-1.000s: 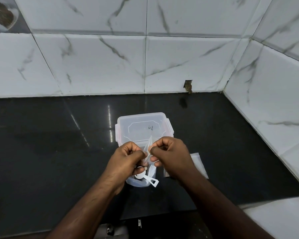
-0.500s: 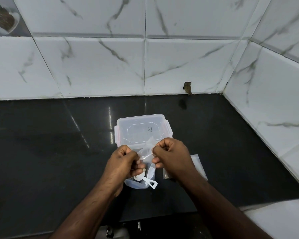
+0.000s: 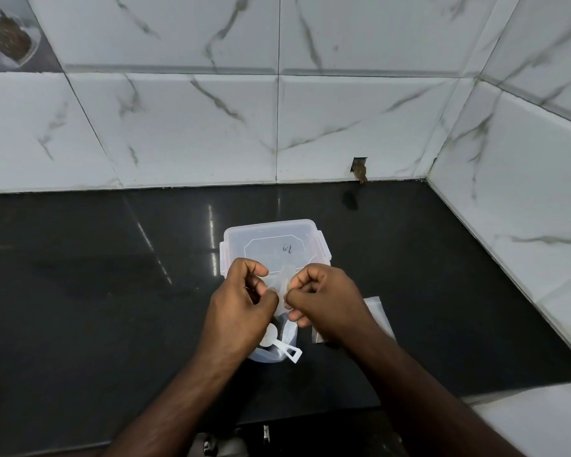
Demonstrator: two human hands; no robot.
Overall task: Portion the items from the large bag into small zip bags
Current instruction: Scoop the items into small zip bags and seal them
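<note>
Nearest me, the large clear plastic bag [image 3: 285, 338] with dark contents stands on the glossy black countertop [image 3: 80, 308], a small white plastic scoop [image 3: 279, 343] jutting from its mouth. Just above it, the left hand [image 3: 241, 311] and right hand [image 3: 323, 301] both pinch a small clear zip bag [image 3: 283, 285]. If that slippery film tears or slips, they could knock the big bag over. Spare zip bags [image 3: 378, 311] lie right, and a clear lidded plastic box [image 3: 274, 245] beyond.

glossy black countertop [image 3: 80, 291] set in a corner, streaked with pale light reflections. white marble-veined wall tiles [image 3: 178, 127] behind and on the right, with a small chipped notch [image 3: 359, 168] at the back wall's base.
</note>
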